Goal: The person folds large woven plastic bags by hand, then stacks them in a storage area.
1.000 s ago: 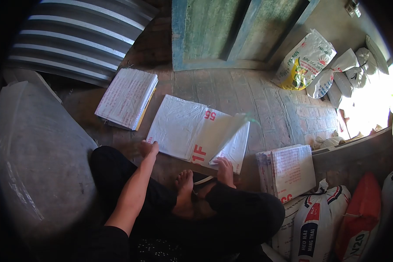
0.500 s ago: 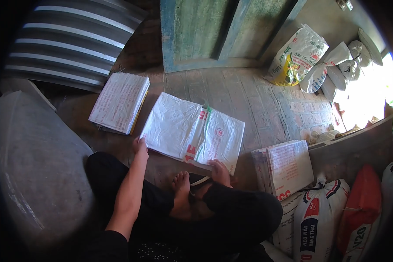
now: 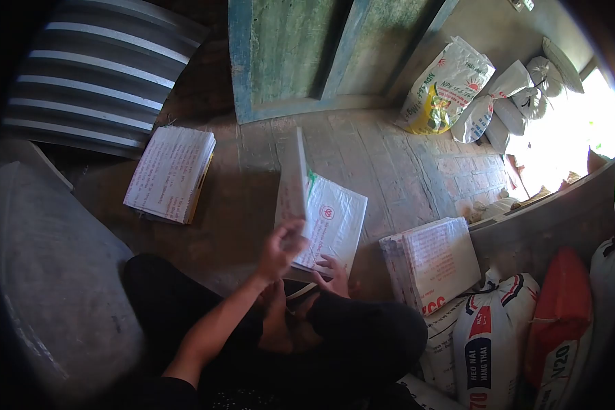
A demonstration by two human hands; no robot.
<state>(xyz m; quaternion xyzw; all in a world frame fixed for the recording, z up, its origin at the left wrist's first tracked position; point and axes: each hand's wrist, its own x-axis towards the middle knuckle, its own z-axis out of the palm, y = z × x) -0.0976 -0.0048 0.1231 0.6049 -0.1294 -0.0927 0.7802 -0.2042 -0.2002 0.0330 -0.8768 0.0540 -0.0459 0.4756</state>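
Note:
A folded white plastic sack with red print lies on the floor in front of my crossed legs, its left half standing nearly upright along the fold. My left hand is closed at the near lower edge of this raised half, its fingers slightly blurred. On the near edge of the flat right half rests my right hand, fingers spread. A bit of green string shows at the fold, partly hidden by the raised half.
Stacks of folded sacks lie at left and right. Filled sacks stand at lower right, more bags at the back right. A blue-green door and corrugated sheet stand behind.
The sack's left half has swung up and rightward from lying flat. My left hand has moved right with it, while my right hand has stayed at the near edge, fingers now more spread.

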